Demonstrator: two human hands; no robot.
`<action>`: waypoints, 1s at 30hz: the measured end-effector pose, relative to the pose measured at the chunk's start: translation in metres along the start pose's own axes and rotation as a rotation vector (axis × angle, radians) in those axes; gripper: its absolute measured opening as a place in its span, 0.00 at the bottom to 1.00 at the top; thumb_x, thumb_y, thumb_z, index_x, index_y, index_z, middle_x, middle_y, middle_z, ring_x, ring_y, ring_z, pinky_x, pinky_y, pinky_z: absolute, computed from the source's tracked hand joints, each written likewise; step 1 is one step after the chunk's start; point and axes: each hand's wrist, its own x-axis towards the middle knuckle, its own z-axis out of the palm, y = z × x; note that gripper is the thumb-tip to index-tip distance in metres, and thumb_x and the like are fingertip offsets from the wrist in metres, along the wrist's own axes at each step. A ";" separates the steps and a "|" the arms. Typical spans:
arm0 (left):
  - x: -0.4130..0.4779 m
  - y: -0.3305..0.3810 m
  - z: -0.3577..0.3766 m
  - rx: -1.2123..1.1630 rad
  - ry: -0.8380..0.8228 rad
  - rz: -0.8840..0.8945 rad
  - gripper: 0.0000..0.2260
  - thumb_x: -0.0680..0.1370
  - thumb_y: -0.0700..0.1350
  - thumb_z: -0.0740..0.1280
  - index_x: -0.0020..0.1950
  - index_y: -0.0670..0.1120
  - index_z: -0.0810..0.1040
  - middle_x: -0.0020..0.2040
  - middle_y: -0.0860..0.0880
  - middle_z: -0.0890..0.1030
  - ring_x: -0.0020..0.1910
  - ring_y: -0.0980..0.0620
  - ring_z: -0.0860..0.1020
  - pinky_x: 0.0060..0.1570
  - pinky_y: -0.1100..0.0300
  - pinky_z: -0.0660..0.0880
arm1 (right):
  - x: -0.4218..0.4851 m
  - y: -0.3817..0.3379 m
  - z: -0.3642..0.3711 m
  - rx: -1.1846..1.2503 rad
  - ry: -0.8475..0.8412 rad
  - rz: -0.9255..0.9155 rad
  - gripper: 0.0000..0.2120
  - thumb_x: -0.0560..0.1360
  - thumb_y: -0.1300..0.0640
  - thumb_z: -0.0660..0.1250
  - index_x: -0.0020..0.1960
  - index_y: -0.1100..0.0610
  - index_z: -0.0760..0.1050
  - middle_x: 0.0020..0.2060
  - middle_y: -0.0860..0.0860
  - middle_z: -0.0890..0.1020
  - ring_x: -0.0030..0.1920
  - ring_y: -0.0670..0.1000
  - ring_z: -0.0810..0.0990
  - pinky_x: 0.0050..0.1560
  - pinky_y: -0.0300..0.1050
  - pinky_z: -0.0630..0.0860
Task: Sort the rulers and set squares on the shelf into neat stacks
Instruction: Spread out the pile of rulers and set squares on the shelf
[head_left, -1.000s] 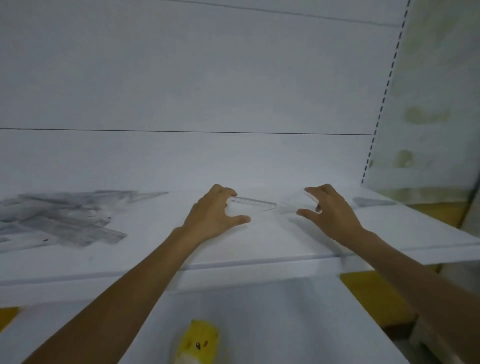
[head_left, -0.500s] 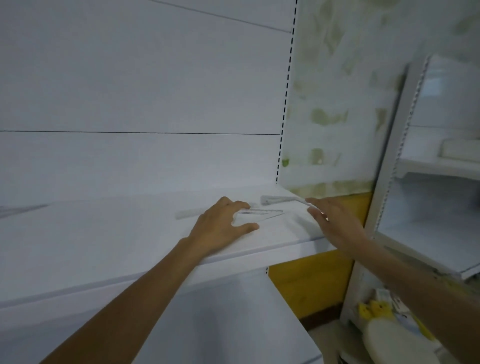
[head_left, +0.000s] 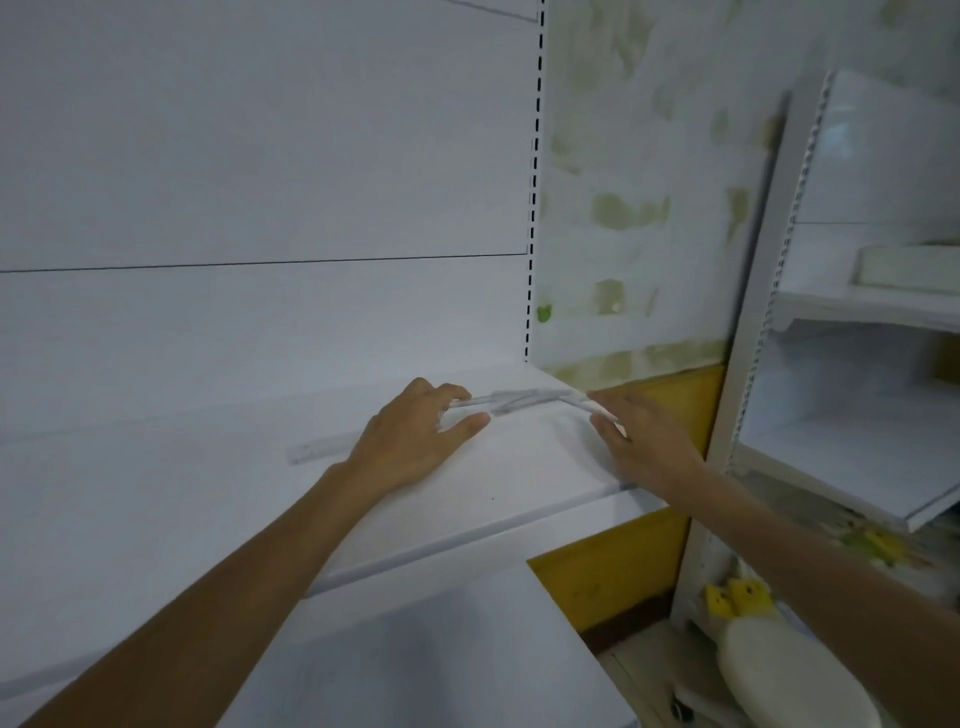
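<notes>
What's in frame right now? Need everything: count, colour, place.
shelf: 1, white, across the front and left
held rulers: count unclear (blurred), clear, right end of the shelf, between the hands
loose ruler: 1, clear, flat on the shelf, left of the left hand
second shelf unit: 1, white, far right
box: 1, pale, on that unit's upper shelf
plush toy: 1, white and yellow, low at lower right
wall: 1, white with green stains, yellow band below, behind the shelf's right end
left-hand grip: 1, bare, fingers curled round the held rulers' left end
right-hand grip: 1, bare, fingers touch their right end; hold unclear
</notes>
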 end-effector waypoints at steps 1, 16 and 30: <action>0.002 -0.001 0.002 0.018 -0.012 -0.013 0.20 0.74 0.65 0.57 0.60 0.58 0.72 0.50 0.55 0.70 0.49 0.53 0.74 0.51 0.57 0.70 | 0.003 0.003 0.002 0.002 0.001 -0.013 0.18 0.79 0.54 0.57 0.68 0.55 0.69 0.63 0.57 0.73 0.62 0.56 0.71 0.59 0.44 0.67; 0.033 0.007 0.007 0.176 0.144 -0.235 0.16 0.77 0.60 0.57 0.59 0.54 0.73 0.52 0.53 0.73 0.51 0.53 0.75 0.48 0.59 0.67 | 0.120 0.043 0.030 0.142 -0.166 -0.327 0.13 0.75 0.54 0.65 0.59 0.55 0.77 0.51 0.57 0.80 0.53 0.56 0.77 0.44 0.36 0.62; 0.001 0.015 0.004 0.197 0.174 -0.374 0.15 0.79 0.57 0.55 0.57 0.52 0.74 0.48 0.52 0.73 0.49 0.52 0.73 0.53 0.57 0.69 | 0.142 0.021 0.059 0.286 -0.453 -0.469 0.15 0.72 0.54 0.68 0.58 0.52 0.77 0.57 0.50 0.78 0.58 0.48 0.75 0.57 0.39 0.69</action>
